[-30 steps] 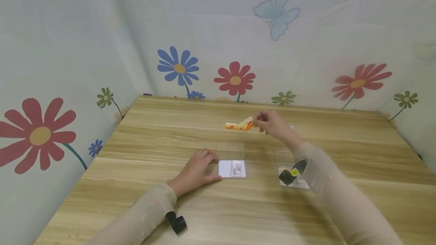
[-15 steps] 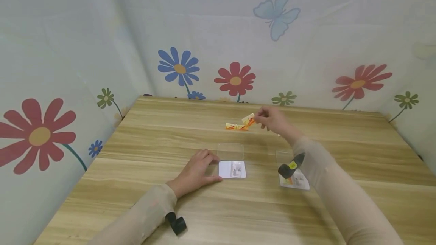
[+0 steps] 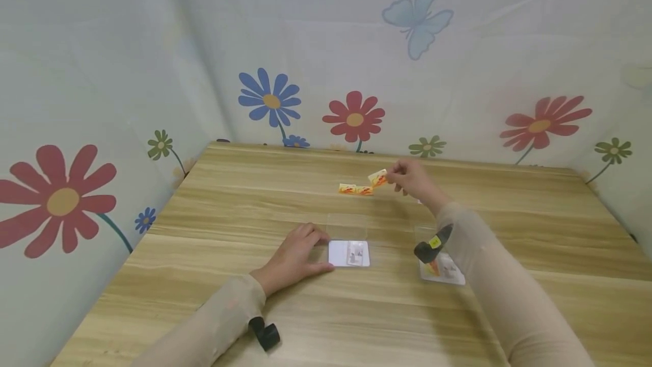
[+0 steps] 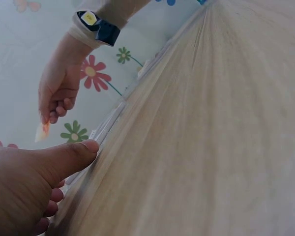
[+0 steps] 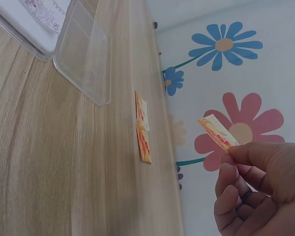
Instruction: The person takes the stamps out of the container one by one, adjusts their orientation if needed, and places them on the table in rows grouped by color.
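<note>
Right box [image 3: 448,282]: partly hidden behind the wrist device [image 3: 425,252]; contents apparently include an orange-yellow piece [image 3: 433,267]. Yellow label [image 3: 434,242]: illegible. Left box [image 3: 337,252]: lid open, one printed packet [image 3: 355,254] inside. Left hand [image 3: 297,252]: thumb and fingers apart, touching that box's end. Right hand [image 3: 414,181]: thumb and finger pinching a yellow-orange card [image 3: 378,178] above the table [image 3: 331,321]; two more cards [image 3: 348,189] lie there.

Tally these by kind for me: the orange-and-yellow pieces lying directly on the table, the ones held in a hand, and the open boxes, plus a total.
Orange-and-yellow pieces on the table: 2
Held piece, in the right hand: 1
Open boxes: 2
Total: 5
</note>
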`<move>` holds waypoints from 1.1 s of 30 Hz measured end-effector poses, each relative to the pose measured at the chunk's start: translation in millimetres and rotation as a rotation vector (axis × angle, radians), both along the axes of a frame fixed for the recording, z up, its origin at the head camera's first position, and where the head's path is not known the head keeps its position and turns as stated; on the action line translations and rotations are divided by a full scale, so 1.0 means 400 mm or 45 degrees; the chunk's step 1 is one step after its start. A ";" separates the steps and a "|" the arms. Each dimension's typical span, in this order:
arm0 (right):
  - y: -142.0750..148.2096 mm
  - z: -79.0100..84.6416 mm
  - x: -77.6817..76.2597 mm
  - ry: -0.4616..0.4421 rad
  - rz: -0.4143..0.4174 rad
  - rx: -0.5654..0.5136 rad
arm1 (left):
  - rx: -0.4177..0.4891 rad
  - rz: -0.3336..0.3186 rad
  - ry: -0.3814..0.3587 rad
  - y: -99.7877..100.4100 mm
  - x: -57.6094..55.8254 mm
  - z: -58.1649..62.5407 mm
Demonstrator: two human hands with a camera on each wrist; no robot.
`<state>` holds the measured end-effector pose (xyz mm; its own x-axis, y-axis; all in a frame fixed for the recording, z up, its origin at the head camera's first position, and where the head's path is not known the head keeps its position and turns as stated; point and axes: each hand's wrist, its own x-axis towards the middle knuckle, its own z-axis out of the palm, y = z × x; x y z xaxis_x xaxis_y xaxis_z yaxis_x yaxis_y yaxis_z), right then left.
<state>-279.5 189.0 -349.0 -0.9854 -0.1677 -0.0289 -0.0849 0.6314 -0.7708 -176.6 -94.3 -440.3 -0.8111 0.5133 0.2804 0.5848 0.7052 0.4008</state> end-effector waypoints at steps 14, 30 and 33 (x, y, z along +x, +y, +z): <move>0.012 -0.036 -0.031 -0.101 -0.101 -0.030 | -0.013 -0.007 0.037 -0.002 -0.004 0.003; 0.008 -0.070 -0.045 -0.080 -0.132 -0.072 | -0.017 -0.013 0.031 -0.002 -0.005 0.004; 0.004 -0.074 -0.047 -0.088 -0.142 -0.051 | -0.014 -0.009 0.020 -0.002 -0.006 0.005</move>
